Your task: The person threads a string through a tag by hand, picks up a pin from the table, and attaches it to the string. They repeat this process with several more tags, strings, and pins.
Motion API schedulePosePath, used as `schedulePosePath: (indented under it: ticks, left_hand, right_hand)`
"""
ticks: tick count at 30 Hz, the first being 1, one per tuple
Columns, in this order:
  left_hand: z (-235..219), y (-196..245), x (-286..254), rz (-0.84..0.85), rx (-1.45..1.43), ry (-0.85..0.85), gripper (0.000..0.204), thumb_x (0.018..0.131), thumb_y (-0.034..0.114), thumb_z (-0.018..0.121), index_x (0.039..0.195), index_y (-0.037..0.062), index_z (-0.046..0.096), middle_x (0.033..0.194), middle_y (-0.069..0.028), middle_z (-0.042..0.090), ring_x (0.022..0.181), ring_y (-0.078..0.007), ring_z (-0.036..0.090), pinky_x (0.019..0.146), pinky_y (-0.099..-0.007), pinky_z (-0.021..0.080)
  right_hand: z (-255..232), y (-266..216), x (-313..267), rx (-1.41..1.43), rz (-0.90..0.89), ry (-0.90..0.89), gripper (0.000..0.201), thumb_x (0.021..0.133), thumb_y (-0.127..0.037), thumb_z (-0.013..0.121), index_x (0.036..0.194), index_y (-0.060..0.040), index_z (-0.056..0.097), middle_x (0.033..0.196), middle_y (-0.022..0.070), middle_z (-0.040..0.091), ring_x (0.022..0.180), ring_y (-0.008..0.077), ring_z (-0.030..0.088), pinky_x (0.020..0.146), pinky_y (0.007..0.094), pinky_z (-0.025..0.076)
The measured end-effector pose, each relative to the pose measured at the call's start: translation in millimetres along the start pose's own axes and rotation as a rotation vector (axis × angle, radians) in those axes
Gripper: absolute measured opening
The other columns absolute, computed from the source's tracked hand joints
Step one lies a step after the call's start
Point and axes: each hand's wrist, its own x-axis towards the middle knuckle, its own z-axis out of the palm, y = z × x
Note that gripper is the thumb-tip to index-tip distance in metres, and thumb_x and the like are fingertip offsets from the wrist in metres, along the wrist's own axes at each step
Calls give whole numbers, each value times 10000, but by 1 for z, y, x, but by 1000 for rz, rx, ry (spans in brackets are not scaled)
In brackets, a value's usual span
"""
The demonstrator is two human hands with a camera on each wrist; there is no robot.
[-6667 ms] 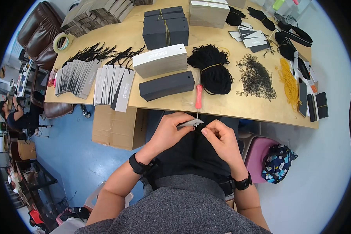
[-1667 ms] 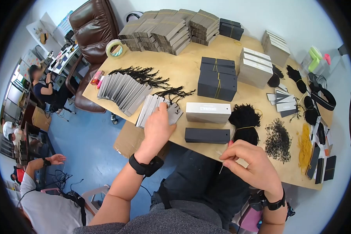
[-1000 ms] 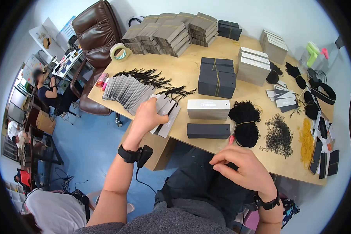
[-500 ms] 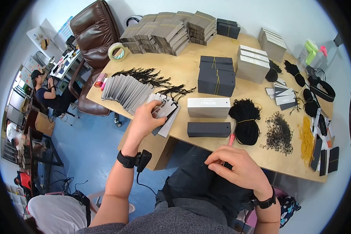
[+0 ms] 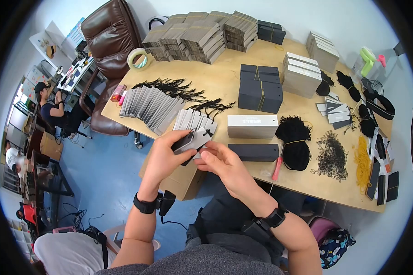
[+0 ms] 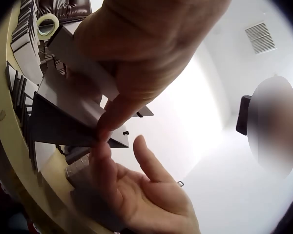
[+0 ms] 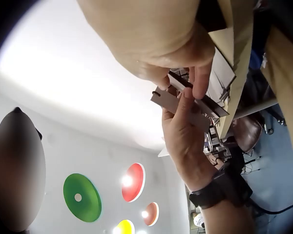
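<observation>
Left hand [image 5: 165, 156] curled, thumb and fingers pinching a few card tags [image 5: 186, 143] at the worktop's [image 5: 206, 75] near left edge; right hand [image 5: 229, 173] half open, thumb apart, fingertips at the tags' edge, contact with the dark one apparent; held tags flat, thin, rectangular, grey and dark, a black loop through one end; just beyond, fanned grey tags [image 5: 151, 110], with stringy black cords [image 5: 174, 89]; worktop pale, wood-toned; to the right, a smooth dark oblong block [image 5: 252, 152].
</observation>
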Motion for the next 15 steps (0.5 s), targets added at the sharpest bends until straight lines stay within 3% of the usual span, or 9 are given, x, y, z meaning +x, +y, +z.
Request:
schedulePosePath:
  ticks: [1,3,5,7,8,9,11,12,15]
  left_hand:
    - [-2,3,-5,22,19,18,447,731,76,815,1141,-33,672,988,-140,709,896,-183,677,812,-297,529]
    - [0,8,-16,15,3,5,447,736,76,815,1147,-28,673,1002,-139,709,904,-182,677,813,-300,527]
    - [-2,16,-27,7,-8,-6,446,741,77,815,1153,-24,674,1015,-137,709,913,-181,677,815,-302,526]
    - [-8,28,-35,-58,-13,-93,451,727,66,823,1149,-9,683,1029,-129,704,935,-180,668,835,-306,519]
    - [-15,33,-38,-92,-60,-190,427,803,124,790,1185,-19,660,1054,-104,699,949,-172,652,805,-301,508]
    - [-20,25,-38,-96,-57,-185,427,803,124,790,1185,-19,660,1054,-104,699,949,-172,652,805,-301,508]
    - [-30,0,-34,-349,-654,-94,330,931,171,651,1205,-13,658,1040,-79,698,791,-88,519,712,-248,454]
    - [-38,-6,-30,-396,-774,-98,339,1008,241,545,1181,-38,628,1084,-122,683,852,-107,530,760,-267,458]
    - [-40,-22,-32,-444,-837,-195,321,1005,253,566,1156,-27,611,1156,-135,661,851,-124,546,775,-287,470]
  right_hand:
    - [3,1,0,1,3,1,503,1020,-241,578,1360,89,411,1251,178,572,1135,209,609,943,332,526]
    - [8,0,-4,-35,10,42,462,1004,-220,602,1278,123,457,1088,155,626,956,192,674,835,301,566]
    - [10,2,-7,-84,16,50,390,1006,-201,594,1226,106,496,1029,137,641,895,175,683,794,287,572]
    - [12,2,-12,-134,17,55,321,1008,-181,587,1174,89,535,970,118,655,833,158,692,753,273,578]
    - [13,0,-16,-192,9,64,282,1011,-163,575,1156,78,552,949,109,658,818,149,693,741,269,578]
    - [13,0,-20,-249,1,72,246,1013,-145,563,1138,66,569,928,99,660,802,139,693,728,264,579]
    - [9,2,-29,-275,6,20,255,1013,-146,562,1157,65,565,930,98,660,810,138,693,732,265,579]
    - [8,3,-32,-302,6,-23,266,1013,-147,561,1176,64,561,933,97,661,818,137,692,735,265,578]
    - [10,-3,-44,-247,75,-105,291,1011,-149,564,1206,66,557,930,100,667,821,137,692,727,266,573]
